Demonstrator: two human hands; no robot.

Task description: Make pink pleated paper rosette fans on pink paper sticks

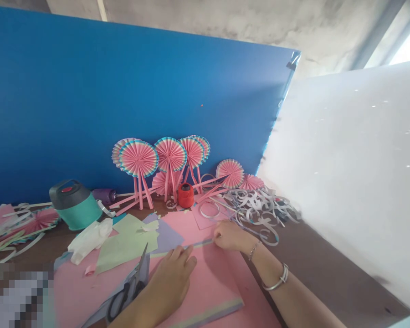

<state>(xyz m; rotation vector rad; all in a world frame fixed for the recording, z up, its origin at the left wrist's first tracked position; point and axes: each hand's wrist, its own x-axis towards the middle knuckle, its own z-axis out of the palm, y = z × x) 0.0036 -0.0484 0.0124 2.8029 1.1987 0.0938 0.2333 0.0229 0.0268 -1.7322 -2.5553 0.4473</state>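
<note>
A pink paper sheet with pale green and violet strips along its far and near edges lies in front of me. My left hand rests flat on its left part, fingers stretched out. At the sheet's far right corner, the curled fingers of my right hand pinch the edge; the fingertips are partly hidden. Black-handled scissors lie partly open beside my left wrist, on violet and pink paper. A light green sheet is just beyond them.
Several pink pleated paper fans lean against the blue panel. A green, dark-topped container stands left. Near the fans are a red container and curled paper strips. A white wall bounds the right side.
</note>
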